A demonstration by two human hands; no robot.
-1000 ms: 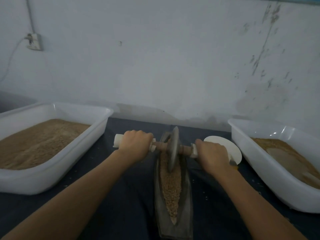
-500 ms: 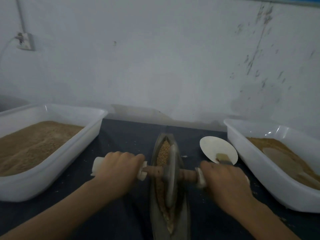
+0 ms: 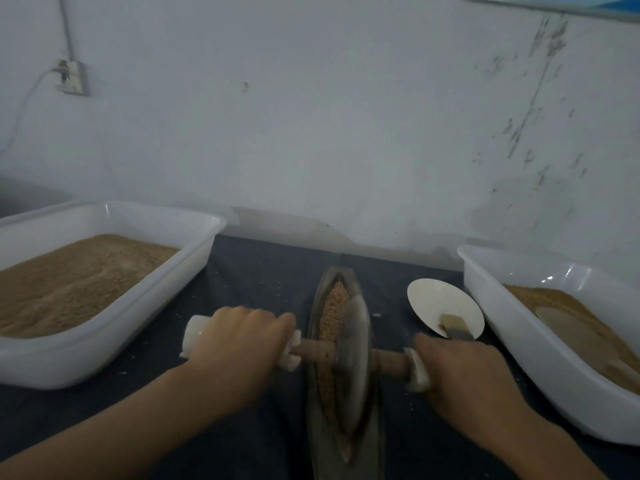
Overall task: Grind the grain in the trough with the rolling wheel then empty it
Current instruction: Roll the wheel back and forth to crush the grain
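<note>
Left hand [image 3: 239,341] & right hand [image 3: 464,372] each grip the wheel [image 3: 355,355] handles, wheel mid-trough [image 3: 317,341] on table, center. Grinding step; grain [image 3: 334,306] looks coarse, so next probably more rolling w/ even pressure.

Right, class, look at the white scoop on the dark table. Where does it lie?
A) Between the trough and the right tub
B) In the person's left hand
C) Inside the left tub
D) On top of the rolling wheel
A: the white scoop rests on the table between the trough and the right tub, beyond the right hand.
</note>
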